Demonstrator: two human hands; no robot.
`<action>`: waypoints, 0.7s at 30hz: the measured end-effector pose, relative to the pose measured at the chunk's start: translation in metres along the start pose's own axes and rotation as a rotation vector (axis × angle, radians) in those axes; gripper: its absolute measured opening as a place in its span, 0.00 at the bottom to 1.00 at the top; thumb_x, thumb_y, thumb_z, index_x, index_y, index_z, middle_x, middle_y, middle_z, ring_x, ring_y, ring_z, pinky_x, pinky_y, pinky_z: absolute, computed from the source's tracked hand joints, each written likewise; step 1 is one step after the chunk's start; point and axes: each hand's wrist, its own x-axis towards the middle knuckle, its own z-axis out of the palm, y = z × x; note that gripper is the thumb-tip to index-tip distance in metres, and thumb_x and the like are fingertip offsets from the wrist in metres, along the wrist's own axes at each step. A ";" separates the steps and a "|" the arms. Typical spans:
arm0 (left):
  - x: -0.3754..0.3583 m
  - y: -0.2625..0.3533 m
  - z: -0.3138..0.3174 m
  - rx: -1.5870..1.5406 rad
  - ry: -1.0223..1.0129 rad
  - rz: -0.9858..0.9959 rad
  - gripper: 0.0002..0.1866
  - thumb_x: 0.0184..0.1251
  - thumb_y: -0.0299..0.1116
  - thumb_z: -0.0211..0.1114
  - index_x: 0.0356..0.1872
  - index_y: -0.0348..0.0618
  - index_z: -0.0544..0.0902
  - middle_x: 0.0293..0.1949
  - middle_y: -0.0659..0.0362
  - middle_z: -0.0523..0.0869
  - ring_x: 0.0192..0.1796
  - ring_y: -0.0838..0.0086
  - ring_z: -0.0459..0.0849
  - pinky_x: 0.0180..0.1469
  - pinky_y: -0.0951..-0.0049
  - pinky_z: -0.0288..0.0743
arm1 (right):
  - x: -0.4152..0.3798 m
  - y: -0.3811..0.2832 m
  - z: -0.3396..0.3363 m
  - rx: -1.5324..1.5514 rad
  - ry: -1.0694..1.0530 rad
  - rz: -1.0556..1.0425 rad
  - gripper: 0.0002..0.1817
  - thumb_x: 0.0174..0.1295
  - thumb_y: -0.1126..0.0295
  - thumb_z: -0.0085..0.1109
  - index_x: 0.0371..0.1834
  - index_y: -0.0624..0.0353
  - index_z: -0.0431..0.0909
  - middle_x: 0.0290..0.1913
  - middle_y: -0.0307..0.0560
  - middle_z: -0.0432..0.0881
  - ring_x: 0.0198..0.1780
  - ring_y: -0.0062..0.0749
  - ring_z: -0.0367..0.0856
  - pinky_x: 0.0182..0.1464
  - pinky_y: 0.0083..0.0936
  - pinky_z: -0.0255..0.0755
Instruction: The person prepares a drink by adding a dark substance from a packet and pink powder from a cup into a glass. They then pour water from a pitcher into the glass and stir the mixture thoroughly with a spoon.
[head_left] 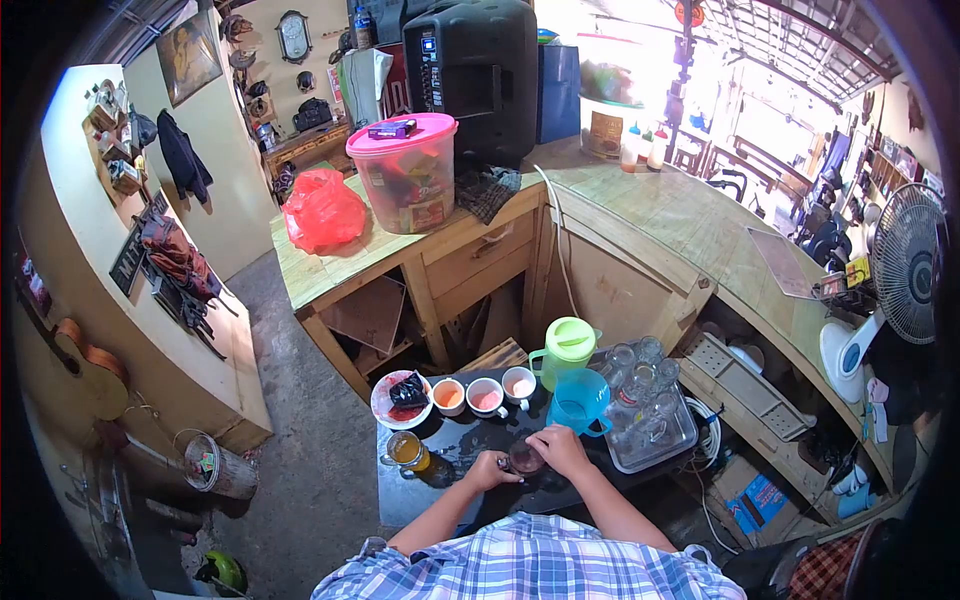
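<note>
- My right hand (560, 448) rests curled over a small dark glass (526, 458) on the black table (400, 495), fingers closed on its rim.
- My left hand (490, 469) sits just left of that glass, fingers pinched narrow around something small; what it is I cannot tell.
- A mug of amber drink (407, 451) stands further left.
- Beyond my hands: three cups (484, 396) in a row, a blue pitcher (578, 401) and a green pitcher (566, 350).
- To the right, a tray of empty glasses (650, 405).
</note>
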 end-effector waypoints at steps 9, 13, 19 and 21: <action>0.002 -0.011 0.005 -0.066 0.025 0.030 0.24 0.36 0.42 0.84 0.25 0.34 0.83 0.17 0.54 0.80 0.20 0.73 0.72 0.27 0.67 0.70 | -0.002 0.001 0.001 -0.008 -0.072 0.106 0.11 0.58 0.64 0.63 0.29 0.61 0.86 0.28 0.53 0.84 0.32 0.51 0.82 0.61 0.45 0.70; 0.002 -0.009 0.004 -0.050 0.016 0.046 0.20 0.39 0.39 0.83 0.26 0.35 0.83 0.21 0.53 0.84 0.21 0.76 0.75 0.30 0.68 0.73 | -0.001 0.001 -0.002 0.081 -0.160 0.200 0.10 0.58 0.64 0.62 0.29 0.60 0.86 0.29 0.53 0.84 0.33 0.51 0.83 0.64 0.47 0.68; 0.002 -0.008 0.004 -0.032 0.021 0.030 0.22 0.36 0.41 0.84 0.25 0.34 0.83 0.18 0.56 0.80 0.20 0.75 0.72 0.27 0.67 0.70 | 0.000 -0.006 -0.006 0.091 -0.224 0.290 0.11 0.58 0.63 0.63 0.29 0.60 0.86 0.29 0.54 0.84 0.32 0.52 0.83 0.65 0.48 0.65; 0.002 -0.005 0.002 -0.045 0.007 0.014 0.21 0.37 0.40 0.83 0.26 0.35 0.83 0.20 0.55 0.82 0.21 0.75 0.73 0.28 0.67 0.71 | -0.002 0.001 0.002 0.001 -0.033 0.087 0.13 0.58 0.59 0.62 0.29 0.59 0.86 0.29 0.56 0.84 0.34 0.49 0.83 0.40 0.39 0.75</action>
